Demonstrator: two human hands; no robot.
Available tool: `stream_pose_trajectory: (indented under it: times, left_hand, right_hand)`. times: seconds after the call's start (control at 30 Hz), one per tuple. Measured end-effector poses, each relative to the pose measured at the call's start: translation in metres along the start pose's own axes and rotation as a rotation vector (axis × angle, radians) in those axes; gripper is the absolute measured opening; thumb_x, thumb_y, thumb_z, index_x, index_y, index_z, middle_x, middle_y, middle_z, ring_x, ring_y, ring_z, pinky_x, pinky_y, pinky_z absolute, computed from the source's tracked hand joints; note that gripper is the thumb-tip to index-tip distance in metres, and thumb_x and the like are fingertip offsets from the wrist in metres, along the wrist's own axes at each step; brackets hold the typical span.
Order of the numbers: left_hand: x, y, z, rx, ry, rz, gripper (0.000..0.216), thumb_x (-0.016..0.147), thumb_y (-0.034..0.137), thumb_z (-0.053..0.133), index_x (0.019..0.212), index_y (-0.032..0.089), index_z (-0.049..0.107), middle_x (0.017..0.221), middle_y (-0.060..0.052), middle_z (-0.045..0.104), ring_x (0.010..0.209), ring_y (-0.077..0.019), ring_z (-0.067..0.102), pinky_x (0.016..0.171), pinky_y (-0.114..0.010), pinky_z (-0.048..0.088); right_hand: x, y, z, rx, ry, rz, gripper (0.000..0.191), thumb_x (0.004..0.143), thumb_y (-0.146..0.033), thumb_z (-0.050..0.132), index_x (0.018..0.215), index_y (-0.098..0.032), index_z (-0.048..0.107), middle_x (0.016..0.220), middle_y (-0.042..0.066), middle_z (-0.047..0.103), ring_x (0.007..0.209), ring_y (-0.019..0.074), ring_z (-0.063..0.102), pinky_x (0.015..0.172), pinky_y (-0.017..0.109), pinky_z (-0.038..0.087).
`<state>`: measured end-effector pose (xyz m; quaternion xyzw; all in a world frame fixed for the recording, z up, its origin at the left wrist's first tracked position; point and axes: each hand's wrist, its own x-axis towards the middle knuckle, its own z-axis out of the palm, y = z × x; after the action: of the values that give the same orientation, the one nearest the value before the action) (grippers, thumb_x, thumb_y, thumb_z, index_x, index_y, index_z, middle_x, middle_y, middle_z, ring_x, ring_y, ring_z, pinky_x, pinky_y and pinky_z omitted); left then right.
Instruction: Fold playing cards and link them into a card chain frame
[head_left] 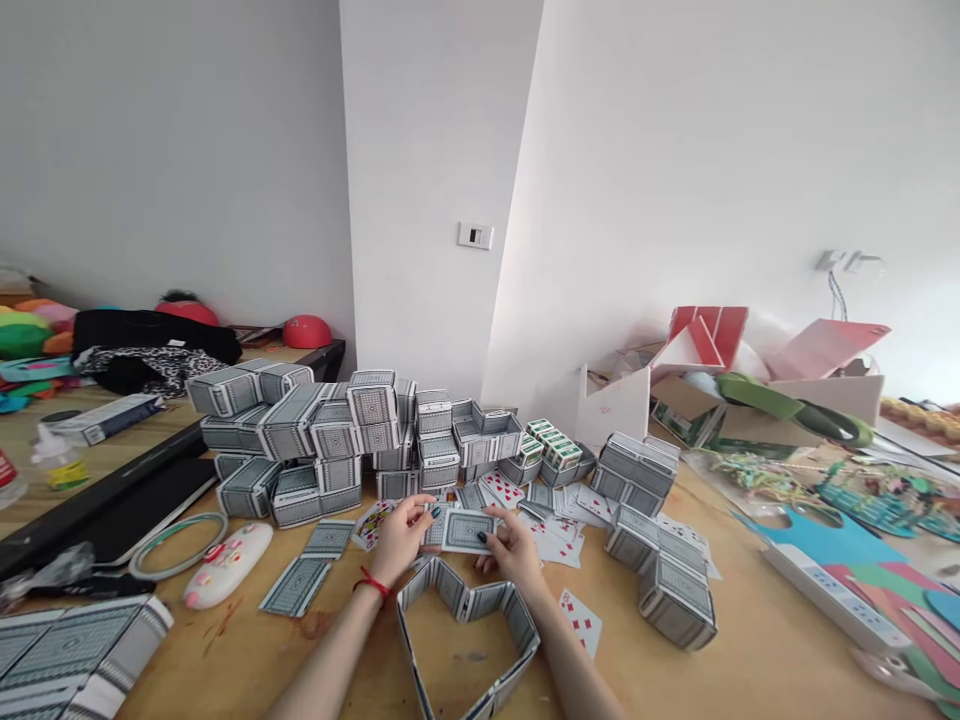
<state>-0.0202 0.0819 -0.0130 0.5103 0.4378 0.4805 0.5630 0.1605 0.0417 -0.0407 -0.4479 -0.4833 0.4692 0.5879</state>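
Observation:
My left hand (405,545), with a red string at the wrist, pinches the left end of patterned playing cards. My right hand (516,550) grips the right end of a playing card (468,532), back side up. The cards overlap between my hands; how they are joined I cannot make out. Just below them stands a heart-shaped frame (409,632) of folded cards, open in the middle. Loose cards (298,585) lie face down left of my left hand. A six of diamonds (580,622) lies face up beside my right forearm.
Stacked folded-card blocks (296,425) line the back, with another block (679,600) at right and one (82,650) at front left. A mouse (229,565), cable loop (180,545) and glue bottle (60,460) sit left. A power strip (836,597) and coloured paper (847,540) lie right.

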Motion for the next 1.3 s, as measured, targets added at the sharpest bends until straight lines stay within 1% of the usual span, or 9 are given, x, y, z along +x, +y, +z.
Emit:
stream_pose_trajectory:
  times: [0.07,0.23,0.4,0.53,0.77,0.97,1.03,1.17,1.3]
  left_hand:
    - [0.0,0.0,0.0,0.001,0.004,-0.004,0.026,0.065,0.026,0.058,0.09,0.018,0.056,0.078,-0.003,0.059,0.065,-0.0159,0.058,0.047,-0.03,0.055]
    - [0.001,-0.002,-0.001,-0.023,-0.009,-0.008,0.027,0.066,0.024,0.057,0.091,0.018,0.055,0.081,-0.003,0.059,0.068,-0.0159,0.058,0.05,-0.031,0.055]
    - [0.001,-0.003,-0.002,-0.005,-0.014,-0.01,0.026,0.067,0.024,0.056,0.093,0.018,0.054,0.081,-0.003,0.058,0.069,-0.0154,0.057,0.05,-0.03,0.055]
    - [0.001,-0.002,-0.003,-0.008,-0.018,-0.008,0.026,0.067,0.023,0.056,0.092,0.018,0.054,0.079,-0.003,0.059,0.07,-0.0157,0.058,0.05,-0.029,0.055]
    - [0.0,-0.001,-0.001,0.009,-0.001,-0.012,0.025,0.067,0.024,0.056,0.091,0.018,0.055,0.078,-0.002,0.06,0.068,-0.0155,0.059,0.049,-0.028,0.054]
    - [-0.002,-0.001,-0.001,0.119,-0.043,0.037,0.026,0.065,0.03,0.057,0.088,0.018,0.057,0.084,-0.006,0.062,0.072,-0.0188,0.061,0.052,-0.027,0.053]
    - [-0.002,-0.001,0.001,0.111,-0.073,0.039,0.026,0.066,0.031,0.056,0.088,0.018,0.055,0.083,-0.005,0.06,0.071,-0.0187,0.061,0.052,-0.029,0.053]
    - [-0.006,-0.001,0.009,0.063,-0.193,0.019,0.031,0.068,0.032,0.055,0.095,0.021,0.046,0.079,-0.001,0.055,0.065,-0.0167,0.059,0.048,-0.03,0.053]
    - [-0.009,0.0,0.015,0.031,-0.23,0.014,0.04,0.068,0.027,0.056,0.105,0.023,0.042,0.094,-0.004,0.052,0.075,-0.0166,0.057,0.054,-0.029,0.054]
  right_hand:
    - [0.0,0.0,0.0,-0.004,0.011,-0.007,0.052,0.064,-0.051,0.059,0.101,-0.019,0.044,0.041,-0.01,0.048,0.035,0.0142,0.054,0.033,0.022,0.041]
    - [0.001,-0.003,-0.002,0.056,0.147,-0.049,0.052,0.065,-0.05,0.059,0.102,-0.019,0.041,0.045,-0.009,0.049,0.037,0.0142,0.056,0.035,0.023,0.042]
    - [0.0,-0.004,-0.001,0.04,0.128,-0.033,0.051,0.064,-0.051,0.06,0.1,-0.02,0.043,0.043,-0.01,0.047,0.036,0.0141,0.055,0.035,0.023,0.043]
    - [0.0,-0.003,-0.001,0.059,0.155,-0.03,0.053,0.063,-0.052,0.06,0.102,-0.02,0.042,0.045,-0.008,0.05,0.039,0.015,0.057,0.036,0.023,0.043]
    - [0.001,0.004,-0.003,-0.045,0.005,0.011,0.049,0.063,-0.051,0.059,0.098,-0.019,0.044,0.041,-0.01,0.045,0.033,0.0134,0.052,0.031,0.021,0.038]
    - [-0.002,0.002,-0.001,-0.121,-0.01,-0.009,0.038,0.069,-0.046,0.055,0.095,-0.019,0.048,0.04,-0.011,0.039,0.029,0.01,0.046,0.028,0.018,0.029]
    - [-0.004,0.001,0.002,-0.12,-0.019,-0.002,0.038,0.069,-0.046,0.055,0.095,-0.02,0.046,0.04,-0.012,0.039,0.026,0.0088,0.042,0.027,0.018,0.026]
    - [-0.003,0.001,0.01,-0.058,-0.065,0.036,0.041,0.068,-0.047,0.056,0.096,-0.021,0.041,0.041,-0.013,0.041,0.024,0.0081,0.04,0.026,0.017,0.025]
    - [0.0,0.003,0.01,-0.039,-0.101,0.051,0.038,0.067,-0.05,0.055,0.087,-0.021,0.041,0.041,-0.012,0.044,0.025,0.0083,0.042,0.026,0.017,0.026]
